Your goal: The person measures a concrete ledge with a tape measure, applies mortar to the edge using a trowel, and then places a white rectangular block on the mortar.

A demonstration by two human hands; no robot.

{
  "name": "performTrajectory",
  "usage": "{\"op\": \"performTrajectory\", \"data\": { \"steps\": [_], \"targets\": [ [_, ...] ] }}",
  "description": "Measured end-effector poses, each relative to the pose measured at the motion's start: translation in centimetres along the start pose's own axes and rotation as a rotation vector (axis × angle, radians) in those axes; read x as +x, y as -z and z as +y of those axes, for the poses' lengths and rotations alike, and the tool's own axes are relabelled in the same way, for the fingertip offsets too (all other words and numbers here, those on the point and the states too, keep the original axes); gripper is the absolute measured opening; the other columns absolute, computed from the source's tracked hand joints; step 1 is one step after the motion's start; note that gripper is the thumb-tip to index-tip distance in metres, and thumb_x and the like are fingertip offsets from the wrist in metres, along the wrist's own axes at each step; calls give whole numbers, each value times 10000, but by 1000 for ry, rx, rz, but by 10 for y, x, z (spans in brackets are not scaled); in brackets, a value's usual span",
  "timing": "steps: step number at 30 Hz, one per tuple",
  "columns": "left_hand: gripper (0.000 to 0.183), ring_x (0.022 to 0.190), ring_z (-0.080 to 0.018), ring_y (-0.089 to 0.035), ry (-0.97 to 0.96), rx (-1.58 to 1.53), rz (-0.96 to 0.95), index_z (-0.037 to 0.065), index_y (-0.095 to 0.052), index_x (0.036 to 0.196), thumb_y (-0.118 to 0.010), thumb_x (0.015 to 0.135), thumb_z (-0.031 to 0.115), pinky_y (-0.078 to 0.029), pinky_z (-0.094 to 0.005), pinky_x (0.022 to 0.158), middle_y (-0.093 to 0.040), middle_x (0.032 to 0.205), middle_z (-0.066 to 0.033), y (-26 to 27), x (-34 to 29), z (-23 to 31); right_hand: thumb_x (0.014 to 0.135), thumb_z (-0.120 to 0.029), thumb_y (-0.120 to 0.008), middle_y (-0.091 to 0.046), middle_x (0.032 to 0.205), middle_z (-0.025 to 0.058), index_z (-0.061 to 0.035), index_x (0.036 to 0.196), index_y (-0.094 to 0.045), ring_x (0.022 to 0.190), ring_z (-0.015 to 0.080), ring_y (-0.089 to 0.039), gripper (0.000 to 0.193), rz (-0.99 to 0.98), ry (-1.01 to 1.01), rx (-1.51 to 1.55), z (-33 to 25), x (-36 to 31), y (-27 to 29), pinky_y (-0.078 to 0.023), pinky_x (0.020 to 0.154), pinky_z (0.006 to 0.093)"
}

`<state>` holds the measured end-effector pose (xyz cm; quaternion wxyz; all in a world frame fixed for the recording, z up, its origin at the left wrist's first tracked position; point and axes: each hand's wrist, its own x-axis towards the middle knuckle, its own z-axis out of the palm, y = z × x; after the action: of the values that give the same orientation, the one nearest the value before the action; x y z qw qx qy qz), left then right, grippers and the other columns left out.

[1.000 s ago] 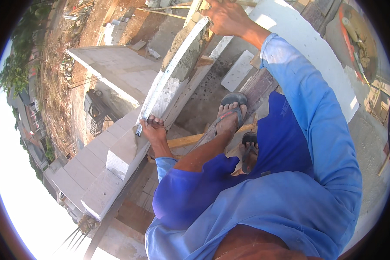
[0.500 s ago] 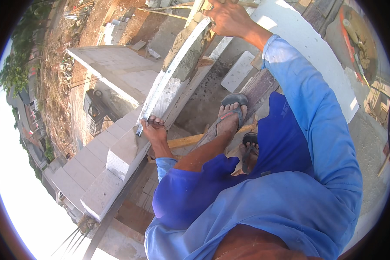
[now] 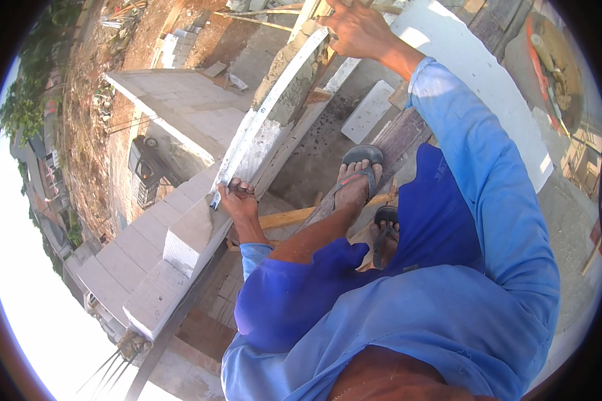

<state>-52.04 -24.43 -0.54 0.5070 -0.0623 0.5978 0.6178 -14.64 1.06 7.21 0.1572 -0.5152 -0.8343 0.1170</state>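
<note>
A long, thin, pale straightedge (image 3: pixel 272 97) lies along the top of a low wall (image 3: pixel 282 127), partly coated with grey mortar. Its near end, with a bluish tip, is in my left hand (image 3: pixel 241 199), whose fingers are curled over it. At the far end, my right hand (image 3: pixel 360 32) has its fingers bent round the bar; part of that grip is cut off by the upper picture edge. Wet-looking mortar (image 3: pixel 306 75) covers the wall's side and top below my right hand.
My sandalled feet stand on a wooden plank (image 3: pixel 403 139) over a drop. Pale blocks (image 3: pixel 188 235) continue the wall at the near left, with rebar (image 3: pixel 107 367) sticking out. A loose white block (image 3: pixel 368 110) lies beyond my foot. A mortar tub (image 3: pixel 558 73) stands at far right.
My right hand has shifted very slightly to the right. The straightedge and my left hand look the same.
</note>
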Motion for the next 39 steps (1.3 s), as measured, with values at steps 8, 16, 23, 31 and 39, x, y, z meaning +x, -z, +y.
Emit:
{"op": "performTrajectory", "data": {
  "steps": [8, 16, 23, 31, 39],
  "targets": [
    [333, 580, -182, -506, -23, 16, 3, 143, -500, 929, -394, 963, 457, -406, -341, 550, -572, 728, -23, 0, -1, 0, 685, -216, -612, -531, 1130, 209, -105, 999, -688, 858, 422, -582, 341, -16, -9, -1, 0, 0, 0, -521, 698, 488],
    [332, 582, -187, -498, -19, 31, 33, 143, -500, 926, -411, 955, 461, -399, -340, 555, -559, 728, -26, -4, -3, -1, 693, -222, -609, -536, 1108, 214, -89, 981, -686, 813, 424, -590, 327, -5, 9, -4, 2, 0, -1, -527, 661, 487],
    [327, 586, -182, -491, -1, 12, 22, 135, -502, 933, -408, 957, 447, -396, -338, 558, -553, 734, -22, 3, 2, -1, 700, -240, -611, -542, 1098, 211, -89, 966, -686, 811, 414, -596, 315, 41, 36, -23, 1, 0, -1, -529, 654, 484],
    [318, 598, -174, -494, -29, 44, 16, 152, -516, 925, -398, 959, 445, -404, -333, 565, -562, 727, -6, -4, -4, 0, 693, -253, -616, -551, 1079, 210, -84, 950, -689, 764, 420, -603, 316, 57, 58, -34, 4, -1, -3, -533, 629, 487],
    [320, 601, -179, -513, -21, 43, -18, 162, -533, 899, -407, 953, 451, -419, -332, 564, -586, 724, -1, 3, 1, 0, 697, -255, -623, -536, 1105, 213, -83, 973, -688, 806, 423, -599, 331, 54, 35, -1, 2, -1, -1, -535, 644, 488]
  ]
}}
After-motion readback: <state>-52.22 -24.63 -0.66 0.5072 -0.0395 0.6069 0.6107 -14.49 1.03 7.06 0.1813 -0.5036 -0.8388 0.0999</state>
